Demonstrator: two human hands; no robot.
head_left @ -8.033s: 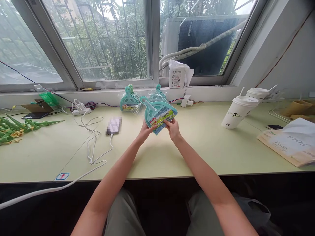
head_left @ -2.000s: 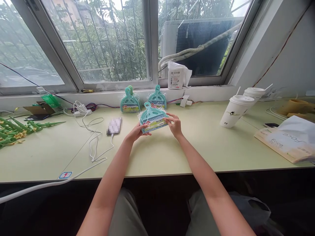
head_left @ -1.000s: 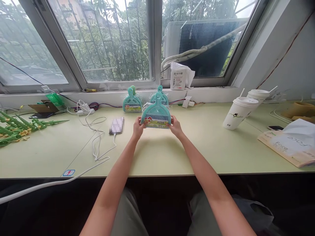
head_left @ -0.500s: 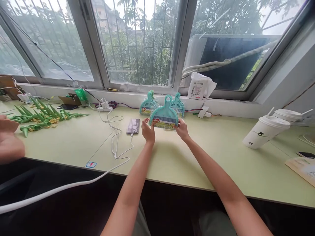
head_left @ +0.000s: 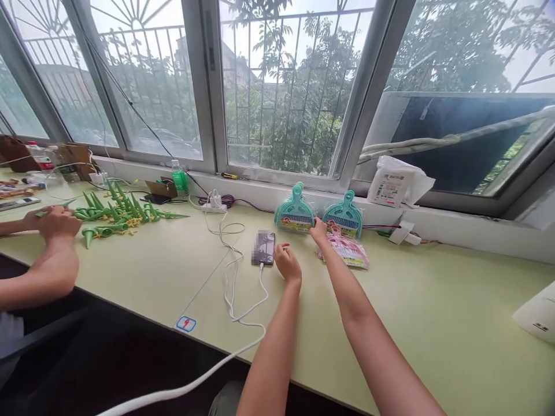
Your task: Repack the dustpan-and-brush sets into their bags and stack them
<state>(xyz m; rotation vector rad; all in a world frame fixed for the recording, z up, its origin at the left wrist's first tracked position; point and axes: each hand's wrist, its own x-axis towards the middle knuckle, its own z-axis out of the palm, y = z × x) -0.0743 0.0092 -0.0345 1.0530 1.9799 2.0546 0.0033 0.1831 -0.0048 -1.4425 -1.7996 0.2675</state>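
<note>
My right hand [head_left: 319, 231] has its fingers closed at the lower right edge of a packaged teal dustpan set [head_left: 295, 209], which stands upright among others like it by the window ledge. My left hand [head_left: 288, 263] rests low over the table, empty, its fingers loosely bent and apart, just right of a phone [head_left: 263, 248] on a white cable. Beside the right hand, a second stack of teal dustpan sets [head_left: 344, 215] leans by the ledge. A pink packaged set [head_left: 347, 252] lies in front of it, partly covered by my right hand and wrist.
At the left, another person's hand [head_left: 59, 222] is by a pile of green cone-shaped pieces [head_left: 117, 211]. A white cable [head_left: 232, 300] loops across the table [head_left: 411, 300]. A tissue pack [head_left: 392, 182] sits on the ledge, and a white cup [head_left: 540, 312] is at the right edge.
The teal dustpan set that both hands held up now stands with the left stack. My left hand has let go and dropped lower. The pink set has come into sight; the view has turned left.
</note>
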